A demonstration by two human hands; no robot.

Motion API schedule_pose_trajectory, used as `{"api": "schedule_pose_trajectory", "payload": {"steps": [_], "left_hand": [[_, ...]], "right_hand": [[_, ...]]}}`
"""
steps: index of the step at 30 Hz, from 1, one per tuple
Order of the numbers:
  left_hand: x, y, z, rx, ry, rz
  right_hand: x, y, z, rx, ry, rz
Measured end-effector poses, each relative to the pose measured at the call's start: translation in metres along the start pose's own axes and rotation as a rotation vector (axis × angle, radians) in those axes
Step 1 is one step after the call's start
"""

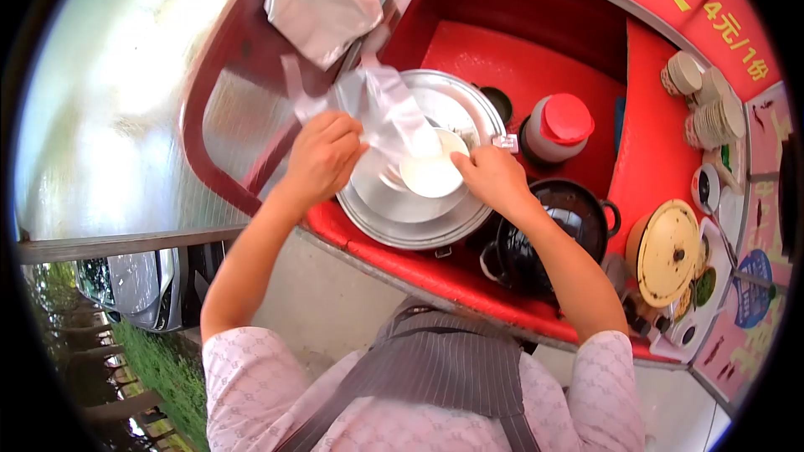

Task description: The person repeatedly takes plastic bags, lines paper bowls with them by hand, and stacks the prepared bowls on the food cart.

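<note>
My left hand [327, 155] is closed, its fingers pinched on a thin translucent plastic bag [389, 105] that is blurred by motion. The bag stretches rightward from that hand to a white paper bowl [431, 176] and partly overlaps its rim. My right hand [496, 177] grips the right side of the bowl, thumb near the rim. Both hands are over a large round metal lid or pan [402, 238], with the bowl tilted above it. Whatever the bowl contains looks whitish, and I cannot make it out.
A bundle of plastic bags [322, 12] hangs at upper left. On the red counter [519, 54] stand a red-lidded jar [563, 127], a black pot [553, 218] and a yellow-lidded pot [667, 253]. Stacked paper cups [716, 121] and small condiment dishes [705, 285] line the right side.
</note>
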State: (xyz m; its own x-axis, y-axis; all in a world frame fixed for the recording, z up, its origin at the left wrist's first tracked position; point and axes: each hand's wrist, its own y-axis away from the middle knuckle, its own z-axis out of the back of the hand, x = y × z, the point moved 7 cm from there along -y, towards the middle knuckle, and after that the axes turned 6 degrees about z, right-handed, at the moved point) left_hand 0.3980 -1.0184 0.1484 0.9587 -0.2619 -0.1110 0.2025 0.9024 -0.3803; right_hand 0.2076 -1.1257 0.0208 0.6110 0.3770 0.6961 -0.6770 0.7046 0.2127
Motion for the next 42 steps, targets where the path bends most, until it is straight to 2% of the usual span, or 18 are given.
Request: {"api": "schedule_pose_trajectory", "payload": {"steps": [3, 4, 6, 8, 11, 12, 16, 19, 20, 22, 24, 26, 28, 29, 31, 33, 37, 42], "left_hand": [[-0.008, 0.064, -0.008, 0.188, 0.878, 0.498], [-0.017, 0.084, -0.008, 0.205, 0.898, 0.501], [-0.017, 0.138, -0.029, 0.161, 1.600, 1.012], [-0.032, 0.156, -0.038, 0.121, 1.812, 1.022], [-0.050, 0.163, -0.040, 0.017, 2.056, 0.983], [-0.047, 0.171, -0.045, 0.026, 2.068, 0.991], [-0.028, 0.183, -0.052, -0.107, 2.095, 1.077], [-0.021, 0.180, -0.050, 0.018, 2.041, 0.917], [-0.020, 0.181, -0.053, 0.033, 2.201, 0.878], [-0.025, 0.183, -0.053, 0.055, 2.367, 0.829], [-0.029, 0.182, -0.045, -0.099, 2.276, 0.842], [-0.032, 0.193, -0.053, -0.056, 2.048, 0.860], [-0.022, 0.208, -0.063, -0.155, 1.828, 1.031], [-0.019, 0.214, -0.062, -0.306, 1.818, 1.131], [-0.019, 0.212, -0.060, -0.348, 1.726, 1.121], [-0.014, 0.214, -0.057, -0.387, 1.635, 1.110], [-0.015, 0.204, -0.053, -0.353, 1.558, 1.073], [-0.009, 0.198, -0.042, -0.334, 1.466, 1.059]], "right_hand": [[0.026, 0.024, 0.003, -0.138, -0.017, 0.056], [0.035, 0.037, 0.009, -0.221, -0.046, 0.088], [0.043, 0.061, 0.004, -0.216, -0.136, 0.096], [0.060, 0.085, -0.007, -0.247, -0.611, 0.309], [0.073, 0.111, -0.063, 0.065, -1.110, 0.150], [0.085, 0.117, -0.073, 0.158, -1.294, 0.109], [0.101, 0.143, -0.103, 0.248, -1.322, -0.009], [0.092, 0.159, -0.120, 0.059, -1.271, -0.126], [0.093, 0.160, -0.124, 0.053, -1.270, -0.136], [0.087, 0.159, -0.111, -0.195, -0.950, -0.134], [0.095, 0.157, -0.107, -0.225, -0.934, -0.134], [0.102, 0.156, -0.104, -0.324, -0.950, -0.084], [0.106, 0.156, -0.107, -0.342, -0.943, -0.066], [0.107, 0.157, -0.107, -0.317, -0.941, -0.159], [0.105, 0.157, -0.117, -0.295, -0.937, -0.250], [0.108, 0.154, -0.123, -0.386, -0.869, -0.102], [0.114, 0.153, -0.125, -0.288, -0.808, -0.217], [0.133, 0.149, -0.113, -0.527, -0.818, 0.191]]}}
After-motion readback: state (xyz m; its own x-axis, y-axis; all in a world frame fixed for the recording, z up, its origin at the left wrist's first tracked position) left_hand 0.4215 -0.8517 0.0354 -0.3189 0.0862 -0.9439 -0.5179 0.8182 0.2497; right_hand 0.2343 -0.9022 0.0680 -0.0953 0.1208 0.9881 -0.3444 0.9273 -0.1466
